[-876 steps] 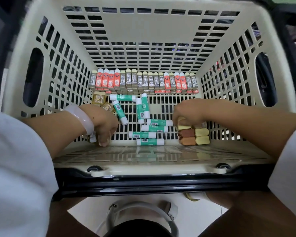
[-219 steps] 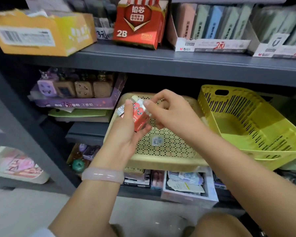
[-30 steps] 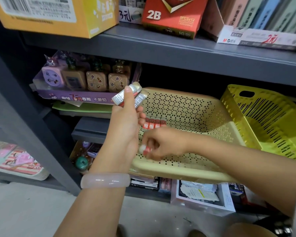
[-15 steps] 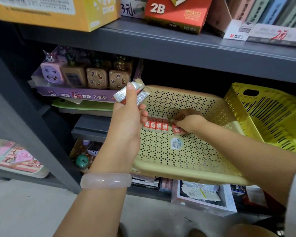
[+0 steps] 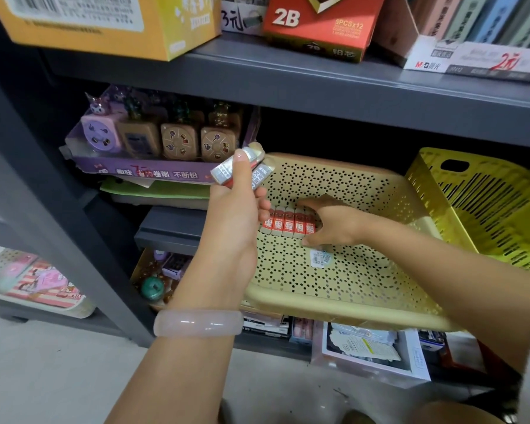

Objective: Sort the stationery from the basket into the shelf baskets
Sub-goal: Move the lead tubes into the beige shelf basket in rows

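A beige perforated shelf basket (image 5: 334, 313) holds a row of small red lead cases (image 5: 283, 224) lying side by side near its back left. My right hand (image 5: 334, 223) is inside the basket at the right end of that row. Its thumb and fingers pinch the rightmost case, which is mostly hidden under the hand. My left hand (image 5: 233, 228) hovers over the basket's left edge and grips a few more lead cases (image 5: 227, 171), silver and red, that stick up above the thumb.
An empty yellow slotted basket (image 5: 487, 209) stands right of the beige one. A purple tray of sharpeners (image 5: 141, 169) sits to the left. The grey shelf board (image 5: 318, 84) above carries a red 2B box (image 5: 318, 22). Paper-filled boxes (image 5: 371, 350) lie below.
My right hand has set its red case against the right end of the row, which is now one case longer. The left hand has stayed put with its cases.
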